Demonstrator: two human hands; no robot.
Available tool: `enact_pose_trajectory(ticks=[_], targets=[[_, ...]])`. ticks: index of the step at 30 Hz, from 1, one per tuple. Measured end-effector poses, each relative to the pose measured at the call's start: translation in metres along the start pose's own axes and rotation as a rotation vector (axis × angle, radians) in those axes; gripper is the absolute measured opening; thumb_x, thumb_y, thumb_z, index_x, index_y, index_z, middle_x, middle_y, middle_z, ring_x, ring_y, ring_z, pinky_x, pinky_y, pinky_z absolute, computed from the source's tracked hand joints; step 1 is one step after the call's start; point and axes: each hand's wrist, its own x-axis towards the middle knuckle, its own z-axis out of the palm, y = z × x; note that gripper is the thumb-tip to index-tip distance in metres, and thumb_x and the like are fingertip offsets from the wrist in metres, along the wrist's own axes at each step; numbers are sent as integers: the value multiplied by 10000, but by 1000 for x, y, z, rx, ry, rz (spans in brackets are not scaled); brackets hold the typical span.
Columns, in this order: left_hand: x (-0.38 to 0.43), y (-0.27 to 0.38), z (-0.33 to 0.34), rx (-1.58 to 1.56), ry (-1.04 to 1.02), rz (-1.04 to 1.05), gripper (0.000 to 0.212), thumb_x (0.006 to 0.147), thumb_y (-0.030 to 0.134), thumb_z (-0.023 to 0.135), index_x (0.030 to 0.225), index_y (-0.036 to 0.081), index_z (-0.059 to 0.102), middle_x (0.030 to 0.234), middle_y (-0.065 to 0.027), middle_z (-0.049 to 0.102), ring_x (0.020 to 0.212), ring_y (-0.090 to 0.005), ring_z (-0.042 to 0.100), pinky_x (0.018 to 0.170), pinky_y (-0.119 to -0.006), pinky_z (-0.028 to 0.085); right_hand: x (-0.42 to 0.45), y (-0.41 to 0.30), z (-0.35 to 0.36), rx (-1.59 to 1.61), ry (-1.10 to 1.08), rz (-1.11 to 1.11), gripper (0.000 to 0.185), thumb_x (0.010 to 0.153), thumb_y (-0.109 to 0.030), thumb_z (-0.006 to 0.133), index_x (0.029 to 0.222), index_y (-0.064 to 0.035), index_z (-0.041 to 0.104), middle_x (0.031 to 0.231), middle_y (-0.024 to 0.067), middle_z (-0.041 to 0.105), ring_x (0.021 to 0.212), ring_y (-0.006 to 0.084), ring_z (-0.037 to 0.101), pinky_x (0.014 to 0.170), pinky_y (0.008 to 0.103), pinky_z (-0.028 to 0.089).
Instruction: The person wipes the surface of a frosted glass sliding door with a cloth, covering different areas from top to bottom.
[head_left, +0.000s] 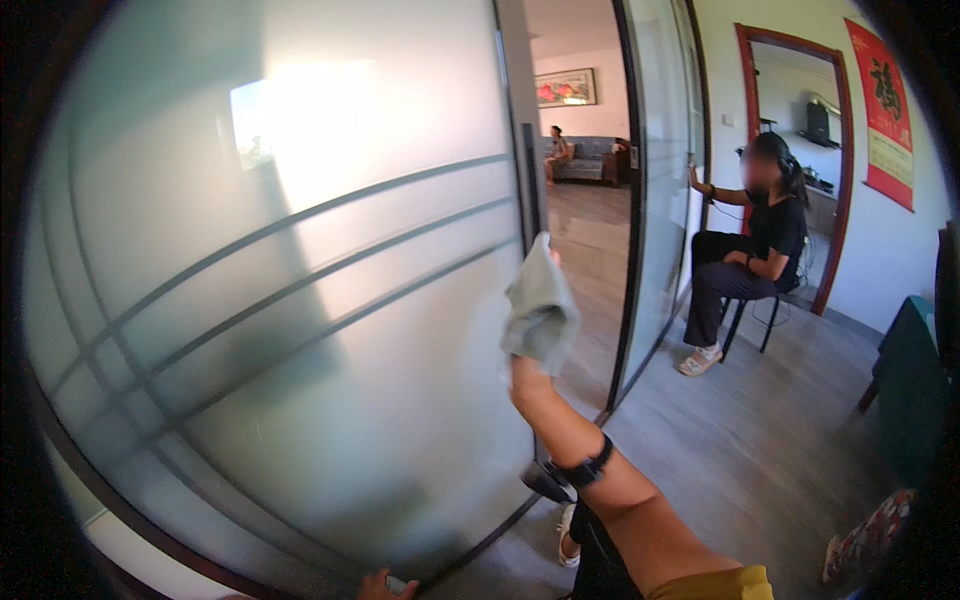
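A pale grey-green cloth (541, 304) covers most of my right hand (553, 259), which grips it at the dark upright edge of a frosted glass sliding door (390, 300). A black band (589, 465) circles my right forearm. Behind the hand, a long dark handle (532, 180) runs up the door's edge. Only part of my left hand (382, 586) shows at the bottom rim, low by the glass. A small greyish patch lies between its fingers, and I cannot make out whether it is held.
A seated person (765, 217) reaches one hand to another glass panel (660, 187). Beyond the door opening, someone sits by a sofa (585, 157). A green-draped table (911, 375) stands right. Below me are the floor track (487, 540) and a white shoe (568, 536).
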Motion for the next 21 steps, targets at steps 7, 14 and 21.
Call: enact_pose_trajectory(ticks=[7,14,21], targets=[[-58,-22,6,-269,-108,-211,120,787,159,504,823,103,604,863,-108,582,762,-304,546,664,-389,453,77,32,136,-883,69,-480,674,813,-342,492,1303,32,221,1371,255,122,1284,369,107,1022,460,109],[-63,-32,100,-528,-192,-257,150,780,153,512,871,63,590,923,-122,583,866,-300,544,738,-403,451,31,-80,366,-460,-573,-975,684,731,-381,561,1255,-2,340,1342,240,220,1268,351,168,1033,459,111],[-17,-33,87,-591,-423,-399,195,795,173,499,938,60,568,966,-139,567,919,-310,524,774,-416,437,57,-97,417,-484,-850,-1316,628,755,-492,466,1263,-132,384,1337,196,260,1273,311,176,1032,490,71]])
